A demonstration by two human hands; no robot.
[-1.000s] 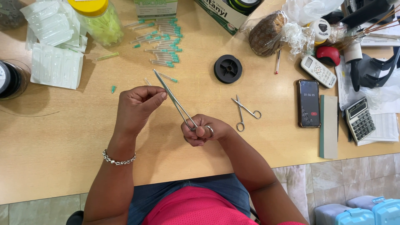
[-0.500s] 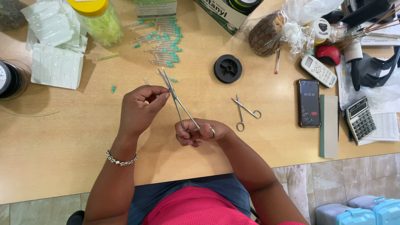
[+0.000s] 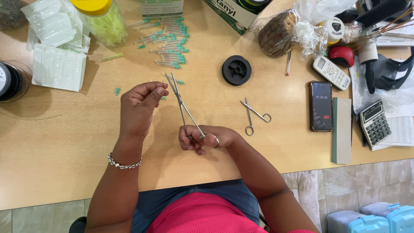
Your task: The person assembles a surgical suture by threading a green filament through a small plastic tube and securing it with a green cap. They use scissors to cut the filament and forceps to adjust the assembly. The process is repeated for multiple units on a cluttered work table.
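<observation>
**Q:** Where are the forceps, and how do they lie?

**A:** The steel forceps [image 3: 183, 105] are in my right hand [image 3: 205, 139], fingers clenched through the ring handles. Long axis runs up and away from my knuckles, leaning slightly left; tips point at the far edge of the table, just beside my left thumb. Tips look parted.

**Q:** Left hand?

**A:** My left hand [image 3: 140, 108] is curled, thumb and forefinger pinched together near the tips; whether they grip anything, I cannot tell.

**Q:** Surroundings?

**A:** Pale wooden table [image 3: 64, 159]. Beyond the tips, a scatter of green-capped needles [image 3: 170, 43]. Right of my right hand, small scissors [image 3: 253, 115], then a phone [image 3: 321, 105]. A black spool [image 3: 236, 70] lies farther off. Tiled floor [image 3: 345, 185] below the table edge.
</observation>
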